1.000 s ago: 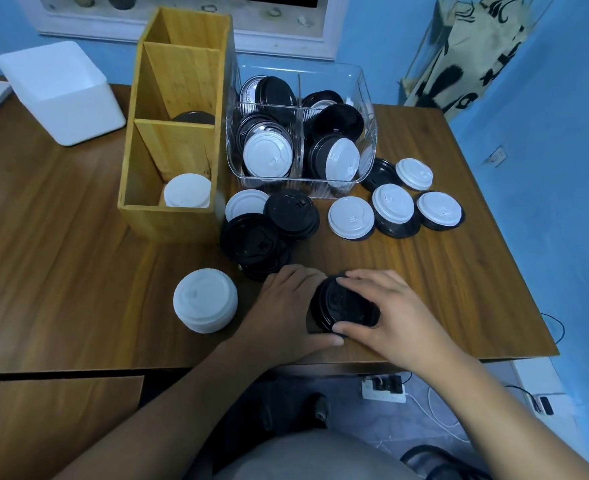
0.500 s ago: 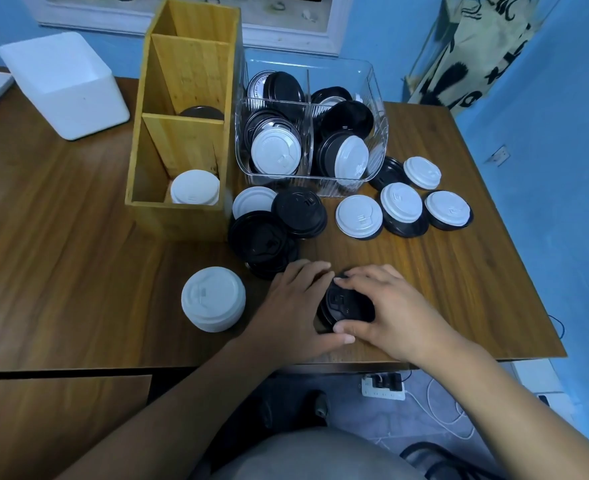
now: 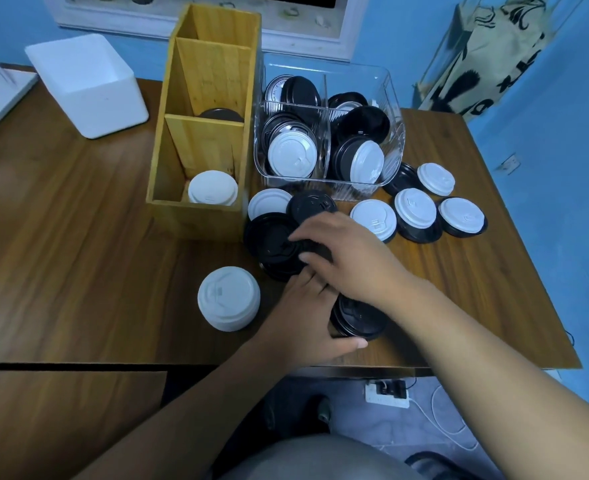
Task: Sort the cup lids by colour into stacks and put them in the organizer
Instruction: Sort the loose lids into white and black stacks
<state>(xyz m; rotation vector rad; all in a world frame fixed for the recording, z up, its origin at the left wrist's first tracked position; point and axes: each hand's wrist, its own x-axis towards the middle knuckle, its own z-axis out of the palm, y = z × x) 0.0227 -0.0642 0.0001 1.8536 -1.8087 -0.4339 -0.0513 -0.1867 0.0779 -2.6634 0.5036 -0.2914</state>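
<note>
Glossy black plastic lids (image 3: 357, 318), smooth wooden organizer (image 3: 196, 216), clear ribbed plastic bin (image 3: 296, 183).

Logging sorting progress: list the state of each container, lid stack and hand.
Wooden organizer: upright, white lids in front compartment, dark lid behind.
Clear plastic bin: holds mixed lids.
White lid stack: standing on table.
Black lid stack: held by left hand.
Right hand: fingertips on loose black lids.

The dark brown wooden table (image 3: 61, 237) shows a streaky grain; the bamboo organizer (image 3: 199, 216) is honey yellow. The white round plastic lids (image 3: 229, 297) look matte, the black round plastic lids (image 3: 272, 240) shine a little. The ribbed plastic bin (image 3: 395, 109) is colourless. The square plastic box (image 3: 88, 88) is white, the wall (image 3: 563, 168) blue, the cloth bag (image 3: 487, 64) cream with black marks.
</note>
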